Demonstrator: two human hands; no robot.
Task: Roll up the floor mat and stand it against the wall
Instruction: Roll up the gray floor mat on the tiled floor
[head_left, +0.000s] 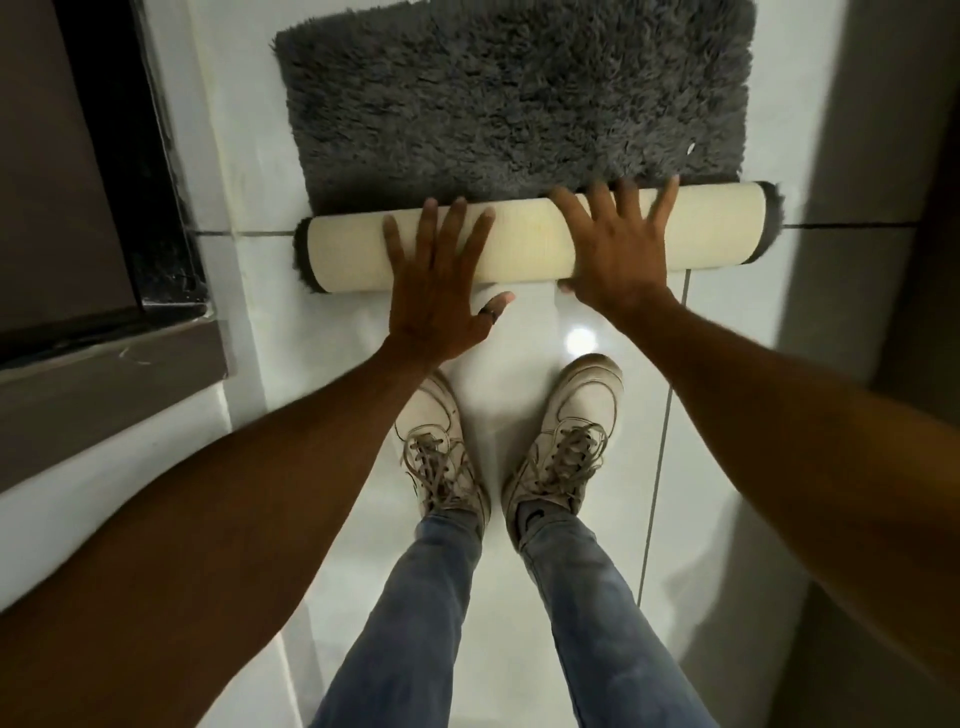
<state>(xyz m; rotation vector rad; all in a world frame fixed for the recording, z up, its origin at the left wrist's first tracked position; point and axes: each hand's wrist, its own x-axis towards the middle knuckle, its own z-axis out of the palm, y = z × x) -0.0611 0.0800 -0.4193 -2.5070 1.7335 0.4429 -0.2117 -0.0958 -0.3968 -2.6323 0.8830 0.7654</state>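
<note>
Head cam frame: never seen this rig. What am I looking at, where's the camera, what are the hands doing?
There is no robot here. A person wears one wide-angle camera on the head, pointing forward and down, so you see their own arms, legs and shoes from above. That is the only view.

On the glossy white tile floor lies a shaggy grey floor mat. Its near end is already rolled into a tube, cream backing outward, with grey pile showing at both ends. The rest lies flat beyond it.

The left hand and right hand are both spread open, fingers laid over the roll. Nothing is gripped; they look placed to push the roll away from the feet.

A grey wall runs along the right, and a dark frame stands at the left.
</note>
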